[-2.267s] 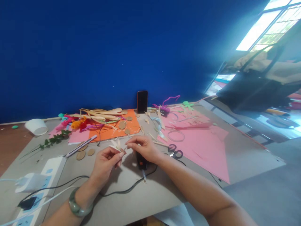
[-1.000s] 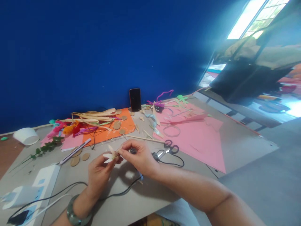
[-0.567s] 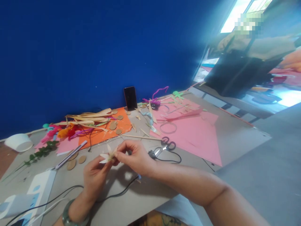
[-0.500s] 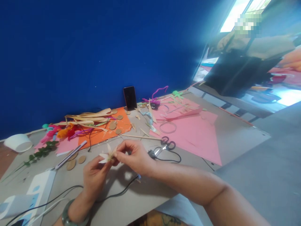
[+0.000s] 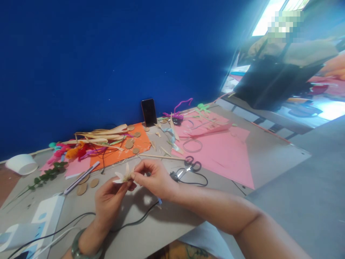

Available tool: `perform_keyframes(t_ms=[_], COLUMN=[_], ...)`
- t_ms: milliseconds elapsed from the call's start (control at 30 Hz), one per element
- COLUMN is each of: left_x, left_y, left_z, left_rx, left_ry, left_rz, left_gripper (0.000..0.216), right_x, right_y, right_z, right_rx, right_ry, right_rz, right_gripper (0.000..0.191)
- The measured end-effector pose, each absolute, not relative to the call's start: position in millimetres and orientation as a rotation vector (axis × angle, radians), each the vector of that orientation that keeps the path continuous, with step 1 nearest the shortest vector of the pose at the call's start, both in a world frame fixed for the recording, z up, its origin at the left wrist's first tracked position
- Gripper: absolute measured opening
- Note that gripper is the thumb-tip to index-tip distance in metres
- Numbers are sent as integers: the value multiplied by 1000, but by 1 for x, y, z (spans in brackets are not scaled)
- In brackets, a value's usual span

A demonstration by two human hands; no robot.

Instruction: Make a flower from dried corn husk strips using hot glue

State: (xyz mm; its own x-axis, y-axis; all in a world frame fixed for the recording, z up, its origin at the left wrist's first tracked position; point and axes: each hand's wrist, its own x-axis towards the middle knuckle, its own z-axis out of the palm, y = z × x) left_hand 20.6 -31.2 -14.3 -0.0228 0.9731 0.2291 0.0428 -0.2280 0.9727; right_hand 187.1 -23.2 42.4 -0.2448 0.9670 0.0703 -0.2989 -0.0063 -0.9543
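Note:
Both my hands meet just above the grey table (image 5: 172, 230) near its front edge. My left hand (image 5: 107, 201), with a green bangle on the wrist, pinches a small pale flower of pointed straw petals (image 5: 122, 176) from below. My right hand (image 5: 155, 178) is closed in a pinch on the same flower from the right. A black cable (image 5: 140, 218) runs across the table under my hands.
Black-handled scissors (image 5: 188, 167) lie just right of my hands. Pink paper (image 5: 218, 154) and orange paper (image 5: 121, 149) carry straw strips, cardboard discs and coloured pipe cleaners. A phone (image 5: 149, 112) leans on the blue wall. A white power strip (image 5: 43, 219) sits left. Another person stands far right.
The view swung left and up since the earliest frame. My hands stayed together on the flower, turning it slightly; the petals now point more upward.

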Motion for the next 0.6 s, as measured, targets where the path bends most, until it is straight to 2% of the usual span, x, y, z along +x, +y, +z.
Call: perform_keyframes(t_ms=[600], left_x=[20], left_y=[-30], left_z=[-15], left_rx=[1366], left_ry=[1178], left_rz=[1321], left_gripper=[14], right_x=[185], right_y=[-18], right_z=[36], right_rx=[-735], right_ry=[-1024], right_rz=[1667], right_gripper=[33])
